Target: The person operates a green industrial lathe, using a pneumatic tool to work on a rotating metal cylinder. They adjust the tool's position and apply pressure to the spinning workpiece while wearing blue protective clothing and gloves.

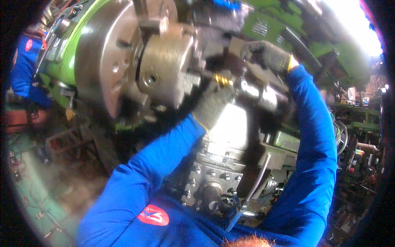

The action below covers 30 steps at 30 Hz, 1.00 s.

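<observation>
A green lathe fills the view, with its large steel chuck at the upper middle. My left hand, in a grey knit glove, reaches up just right of the chuck, under a small brass-coloured part. The picture is blurred there, so its grip is unclear. My right hand, also gloved, has its fingers curled over a dark part of the tool post above a shiny steel cylinder. Both sleeves are blue.
The grey carriage apron with bolts and a thin lever sits below my arms. Another person in blue stands at the far left. The green machine body extends right, with more machinery beyond.
</observation>
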Tool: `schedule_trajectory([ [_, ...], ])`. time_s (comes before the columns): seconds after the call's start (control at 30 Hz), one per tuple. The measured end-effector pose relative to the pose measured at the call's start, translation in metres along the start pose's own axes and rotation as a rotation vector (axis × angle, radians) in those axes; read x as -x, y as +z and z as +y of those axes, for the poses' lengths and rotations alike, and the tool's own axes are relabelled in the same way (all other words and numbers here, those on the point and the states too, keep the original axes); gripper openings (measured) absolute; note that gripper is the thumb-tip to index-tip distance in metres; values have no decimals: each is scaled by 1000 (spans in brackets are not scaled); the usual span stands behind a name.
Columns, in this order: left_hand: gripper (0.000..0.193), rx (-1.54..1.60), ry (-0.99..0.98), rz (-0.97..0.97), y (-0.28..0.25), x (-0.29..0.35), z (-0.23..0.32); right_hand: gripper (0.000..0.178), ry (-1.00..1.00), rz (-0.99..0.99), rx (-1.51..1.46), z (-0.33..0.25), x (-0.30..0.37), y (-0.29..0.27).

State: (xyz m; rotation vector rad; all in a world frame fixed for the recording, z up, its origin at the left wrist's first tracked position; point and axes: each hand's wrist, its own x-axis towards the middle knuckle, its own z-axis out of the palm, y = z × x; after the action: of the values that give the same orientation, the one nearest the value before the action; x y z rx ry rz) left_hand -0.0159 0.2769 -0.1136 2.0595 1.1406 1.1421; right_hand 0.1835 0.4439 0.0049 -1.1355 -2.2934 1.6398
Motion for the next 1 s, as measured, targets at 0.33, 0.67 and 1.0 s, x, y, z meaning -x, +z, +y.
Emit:
schedule_trajectory([
  [0.33, 26, 1553, -521, 160, 19, 5, -10, 20, -68, -56, 226, 27, -7, 0],
  [0.67, 31, 869, -261, 123, 27, 14, -21, 21, -137, -23, 153, 30, -11, 4],
  [1.0, 31, 1051, -395, 11, 24, 13, -20, 23, -271, -108, 326, 34, -22, 1],
])
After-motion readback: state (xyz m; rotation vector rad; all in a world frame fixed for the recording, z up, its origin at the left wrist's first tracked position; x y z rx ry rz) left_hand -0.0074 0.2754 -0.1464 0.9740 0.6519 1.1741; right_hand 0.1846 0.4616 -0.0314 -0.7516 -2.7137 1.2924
